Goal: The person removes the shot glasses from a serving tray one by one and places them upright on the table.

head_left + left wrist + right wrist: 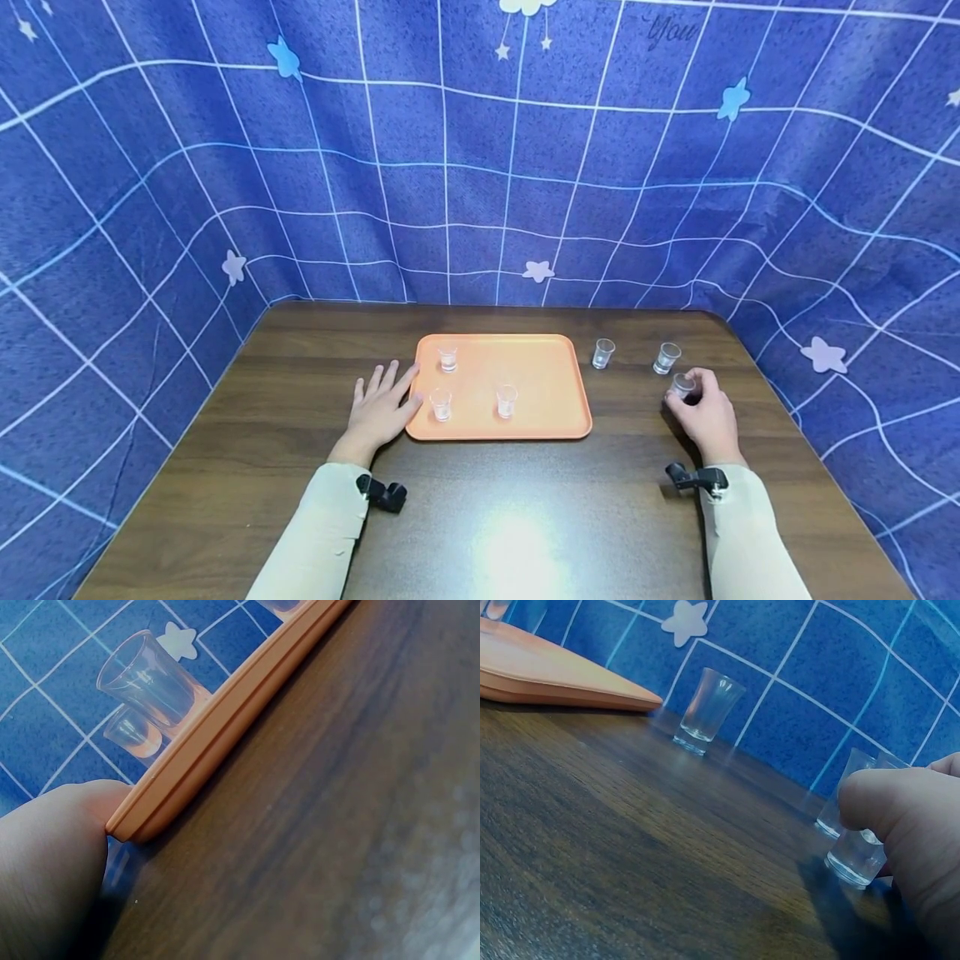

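- A blue cloth (480, 192) printed with white and light-blue lines and stars is hanging behind and along both sides of the tabletop.
- The dark wood-grain tabletop (285, 392) is carrying the tray and the glasses, and is reflecting a bright patch of light near the front.
- The orange tray (540, 383) is lying flat near the tabletop's middle, holding three small clear glasses.
- Two pale sleeves, left (322, 517) and right (742, 525), are covering the person's forearms.
- The left hand (378, 410) is resting at the tray's left side, its fingers spreading straight and its thumb touching the rim.
- The right hand (707, 417) is pinching one glass (682, 383) between thumb and curled fingers, to the right of the tray; whether its base is touching the tabletop is hard to tell.
- Black wrist devices (382, 493) are sitting at both cuffs.
- Inside the tray, a rear-left glass (447, 359), a front-left glass (441, 405) and a front-middle glass (506, 402) are standing upright, well apart from the right hand.
- On the tabletop, one upright glass (603, 353) is standing just beside the tray; another upright glass (667, 358) is standing just behind the pinched one.
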